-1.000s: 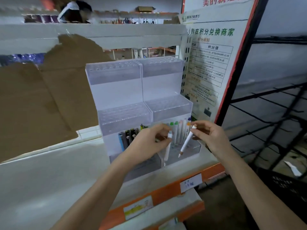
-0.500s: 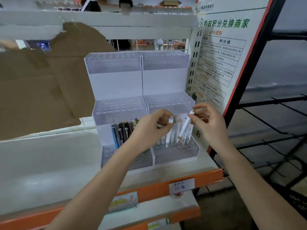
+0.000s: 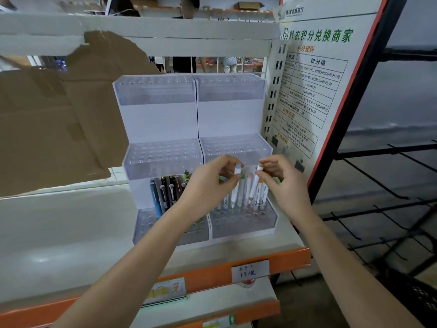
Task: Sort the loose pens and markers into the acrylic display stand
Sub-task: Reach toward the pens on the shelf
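Lowered since a second ago: both white markers, now at acrylic display stand (image 3: 163, 119)'s bottom right tier. Left hand (image 3: 208, 183) pinching white marker (image 3: 236, 185); right hand (image 3: 283, 183) pinching orange-banded marker (image 3: 255, 185), beside standing markers (image 3: 262, 195). Open holes along front edge.

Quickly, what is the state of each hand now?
Left hand: pinches a white marker near its top.
Right hand: pinches an orange-tipped white marker by its cap.

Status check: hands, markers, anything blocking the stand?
Left hand pinches a white marker, right hand another. Both over the stand's lower right tier. Nothing blocking.
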The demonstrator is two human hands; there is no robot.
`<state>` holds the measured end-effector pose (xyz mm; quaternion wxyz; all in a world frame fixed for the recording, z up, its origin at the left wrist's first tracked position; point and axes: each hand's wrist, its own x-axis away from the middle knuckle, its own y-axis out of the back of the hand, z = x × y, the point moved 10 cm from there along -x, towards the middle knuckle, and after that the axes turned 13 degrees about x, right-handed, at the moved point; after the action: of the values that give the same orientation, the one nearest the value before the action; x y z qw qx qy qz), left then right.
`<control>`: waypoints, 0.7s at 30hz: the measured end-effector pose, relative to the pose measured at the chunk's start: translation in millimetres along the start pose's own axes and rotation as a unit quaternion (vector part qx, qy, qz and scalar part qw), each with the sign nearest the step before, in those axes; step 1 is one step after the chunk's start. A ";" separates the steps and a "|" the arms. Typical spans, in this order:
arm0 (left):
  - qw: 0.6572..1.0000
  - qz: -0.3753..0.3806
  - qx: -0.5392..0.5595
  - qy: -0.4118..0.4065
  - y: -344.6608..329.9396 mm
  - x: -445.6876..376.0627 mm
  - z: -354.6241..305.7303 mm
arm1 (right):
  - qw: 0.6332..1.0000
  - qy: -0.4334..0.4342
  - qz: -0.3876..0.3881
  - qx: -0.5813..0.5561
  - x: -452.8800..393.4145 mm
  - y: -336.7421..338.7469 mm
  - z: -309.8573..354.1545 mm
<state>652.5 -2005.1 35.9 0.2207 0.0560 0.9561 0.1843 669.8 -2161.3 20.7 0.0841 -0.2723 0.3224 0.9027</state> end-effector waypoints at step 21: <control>0.999 -0.030 0.024 0.014 -7.3 -4.0 6.2 | 0.941 0.204 -0.019 0.268 3.6 -25.1 13.8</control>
<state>658.7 -2010.6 29.6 0.2113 0.0297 0.9646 0.1551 668.9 -2133.2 14.2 0.1038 -0.4242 0.5576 0.7059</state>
